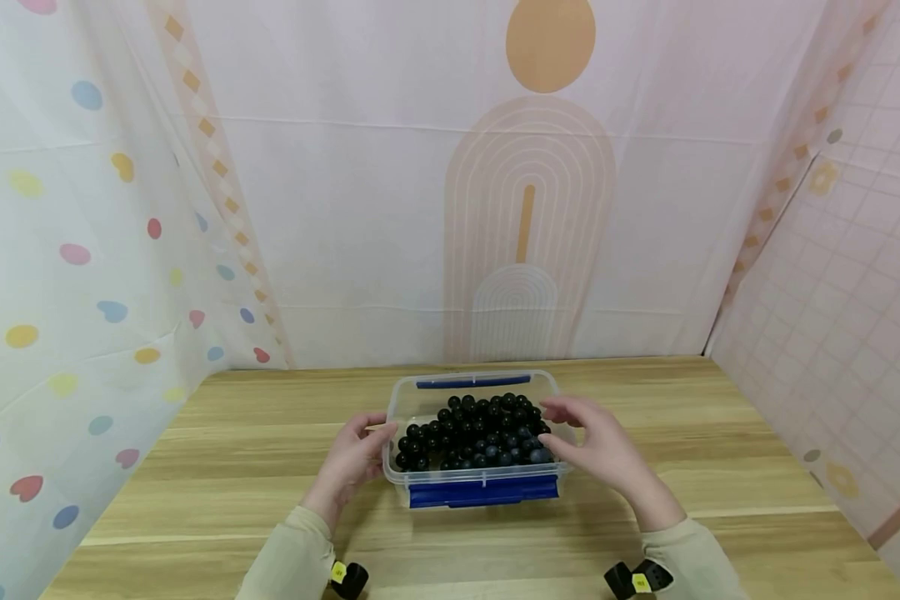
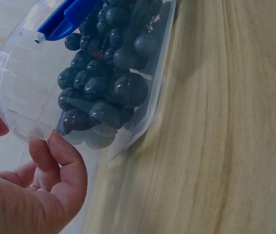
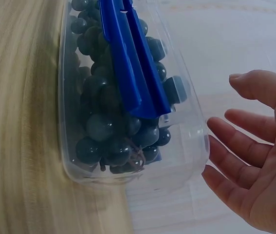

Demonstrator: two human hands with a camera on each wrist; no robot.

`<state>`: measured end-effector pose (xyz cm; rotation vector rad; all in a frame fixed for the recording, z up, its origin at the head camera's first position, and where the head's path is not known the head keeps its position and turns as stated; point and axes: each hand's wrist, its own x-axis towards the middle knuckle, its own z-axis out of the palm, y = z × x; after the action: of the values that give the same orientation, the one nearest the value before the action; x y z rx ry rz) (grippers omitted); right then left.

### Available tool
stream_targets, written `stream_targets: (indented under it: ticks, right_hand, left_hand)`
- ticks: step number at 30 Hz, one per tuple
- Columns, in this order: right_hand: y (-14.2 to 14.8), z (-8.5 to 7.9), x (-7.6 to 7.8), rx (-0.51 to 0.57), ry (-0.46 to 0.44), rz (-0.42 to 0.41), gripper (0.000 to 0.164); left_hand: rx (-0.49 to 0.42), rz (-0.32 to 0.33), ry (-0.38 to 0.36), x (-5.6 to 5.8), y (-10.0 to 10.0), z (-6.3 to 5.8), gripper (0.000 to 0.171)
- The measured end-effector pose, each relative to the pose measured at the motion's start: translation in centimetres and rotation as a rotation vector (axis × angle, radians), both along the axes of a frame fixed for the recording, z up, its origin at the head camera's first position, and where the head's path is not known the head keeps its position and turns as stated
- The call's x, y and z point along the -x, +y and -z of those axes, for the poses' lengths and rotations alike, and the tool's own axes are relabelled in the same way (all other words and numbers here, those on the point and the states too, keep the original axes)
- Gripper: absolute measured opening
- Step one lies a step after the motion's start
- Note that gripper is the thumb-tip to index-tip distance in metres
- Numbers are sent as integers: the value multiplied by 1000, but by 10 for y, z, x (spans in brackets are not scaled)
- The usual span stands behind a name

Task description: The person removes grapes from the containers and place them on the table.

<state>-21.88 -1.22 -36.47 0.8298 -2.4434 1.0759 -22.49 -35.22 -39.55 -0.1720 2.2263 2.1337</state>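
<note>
On the table [image 1: 255, 467], midway between left and right, stands a clear box [image 1: 450, 477] of dark grapes [image 1: 487, 427], blue clips [image 1: 483, 492] on its near and far sides. The left hand [image 1: 351, 458] pinches the box's left end. At the right end, the right hand [image 1: 598, 440] is spread wide, gripping nothing; whether it touches, I cannot tell.

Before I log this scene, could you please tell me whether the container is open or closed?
Open: the head view shows the container lidless, its dark grapes uncovered.
</note>
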Motion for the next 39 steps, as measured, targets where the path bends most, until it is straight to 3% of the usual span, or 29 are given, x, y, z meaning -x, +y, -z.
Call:
stream_targets:
  ticks: [21, 39]
  right_hand:
    - [-15, -24, 3, -207, -28, -140, 48]
    - [-25, -26, 15, -457, -27, -199, 46]
  left_hand:
    - [-20, -13, 4, 0, 3, -1, 45]
    - [-12, -9, -2, -1, 1, 0, 47]
